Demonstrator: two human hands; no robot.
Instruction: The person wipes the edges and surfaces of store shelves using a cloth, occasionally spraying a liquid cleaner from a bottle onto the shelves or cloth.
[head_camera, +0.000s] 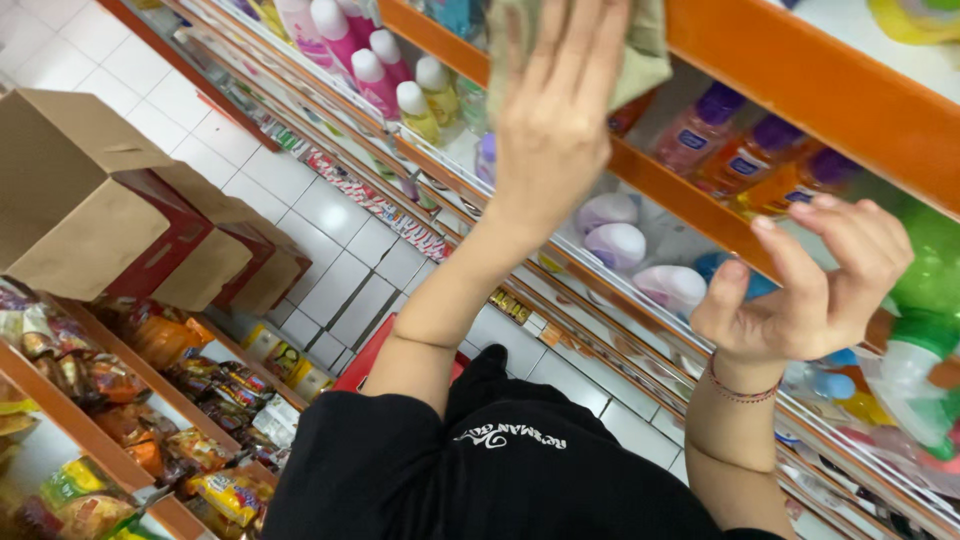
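Cloth (640, 45) in left hand (552, 120) on orange shelf (800, 75) — right hand (815, 290) open

A black garment (500, 470) with small white lettering, bare forearms, and a thin beaded bracelet (740, 390) on the right wrist.

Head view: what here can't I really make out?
- Greenish cloth: top cut off by the frame edge; left hand covers the middle.
- Purple-capped orange bottles: lower parts hidden behind the orange shelf rail.
- Right hand: holds nothing visible.
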